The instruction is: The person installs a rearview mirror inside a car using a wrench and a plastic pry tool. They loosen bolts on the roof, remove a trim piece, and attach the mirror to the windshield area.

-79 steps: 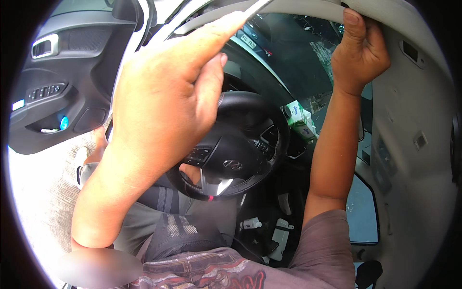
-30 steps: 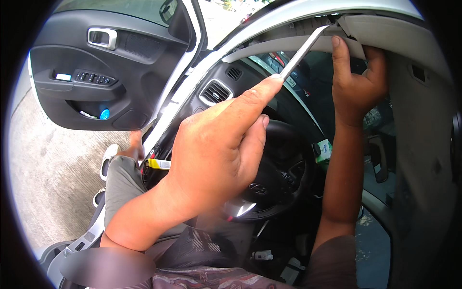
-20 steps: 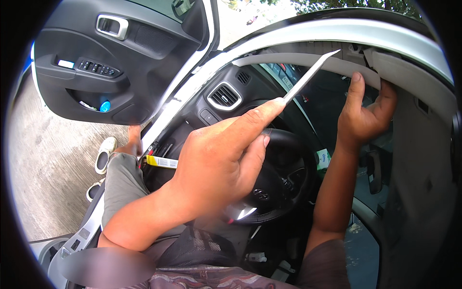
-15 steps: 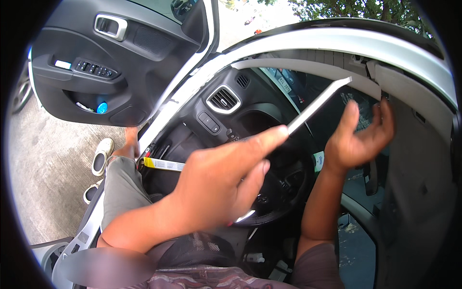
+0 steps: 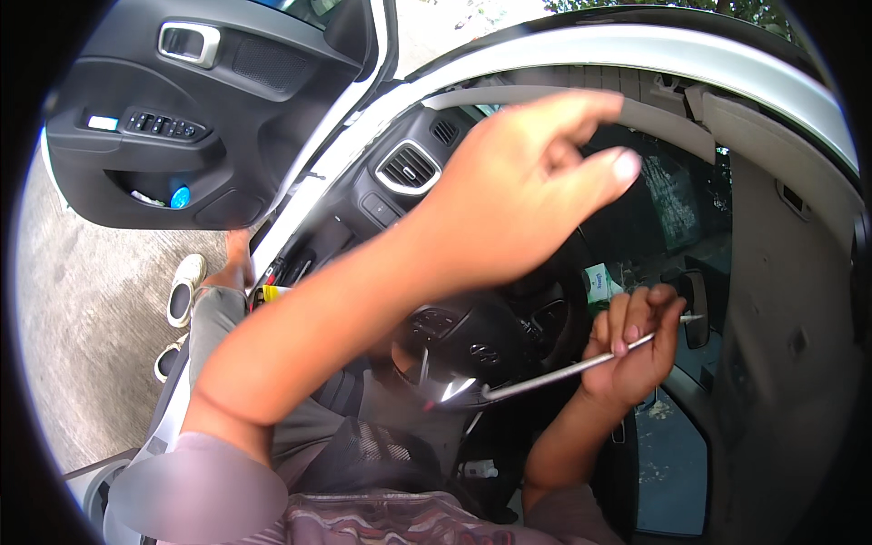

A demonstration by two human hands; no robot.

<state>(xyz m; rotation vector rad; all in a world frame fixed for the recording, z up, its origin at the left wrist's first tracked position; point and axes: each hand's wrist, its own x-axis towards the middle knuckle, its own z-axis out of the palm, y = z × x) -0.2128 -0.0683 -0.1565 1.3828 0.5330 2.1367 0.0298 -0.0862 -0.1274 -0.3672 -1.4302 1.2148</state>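
We're viewing a car interior [image 5: 772,291], door [image 5: 209,118] hanging open over concrete ground [image 5: 82,354]. Right hand [image 5: 640,350] is gripping a metal tool [image 5: 549,374] in its fingers, near the steering wheel [image 5: 486,352]. Left hand [image 5: 522,195] is blurring, hiding part of the trim strip [image 5: 677,130]; its fingers' grip we can't tell.

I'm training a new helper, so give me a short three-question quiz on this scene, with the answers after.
1. Which hand holds the slim silver metal rod?
2. True or false: the large black-panelled car door stands open.
3. In this view, the left hand overlaps which: a) the curved grey trim strip, b) the round blue item, c) a white shoe?
Key: 1. The right hand. 2. True. 3. a.
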